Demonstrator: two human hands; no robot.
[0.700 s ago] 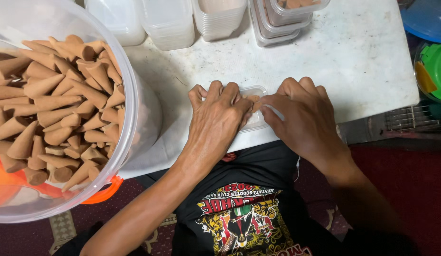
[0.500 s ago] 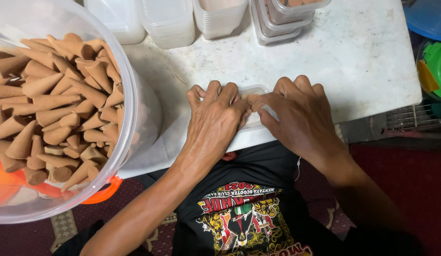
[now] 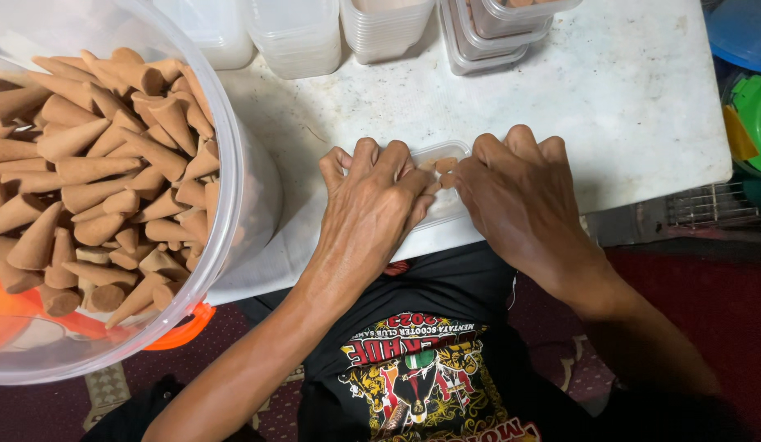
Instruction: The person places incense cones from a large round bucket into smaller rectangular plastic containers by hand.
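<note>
A small clear plastic container [image 3: 442, 152] lies on the white table [image 3: 626, 106] near its front edge, with brown cones [image 3: 444, 166] packed inside. My left hand [image 3: 370, 196] lies flat over its left part, fingers curled onto the cones. My right hand [image 3: 519, 192] covers its right part, fingertips pressing on the cones as well. Most of the container is hidden under both hands. At the left stands a big clear bucket [image 3: 233, 196] full of loose brown cones [image 3: 102, 180].
Stacks of empty clear containers [image 3: 294, 33] and filled lidded ones [image 3: 495, 33] line the table's far edge. Blue and green plastic lids [image 3: 749, 74] sit to the right, beyond the table. An orange rim [image 3: 180, 327] shows below the bucket. A red carpet covers the floor.
Both hands have stayed on the small container, fingers shifting slightly over the cones. The camera view has barely moved.
</note>
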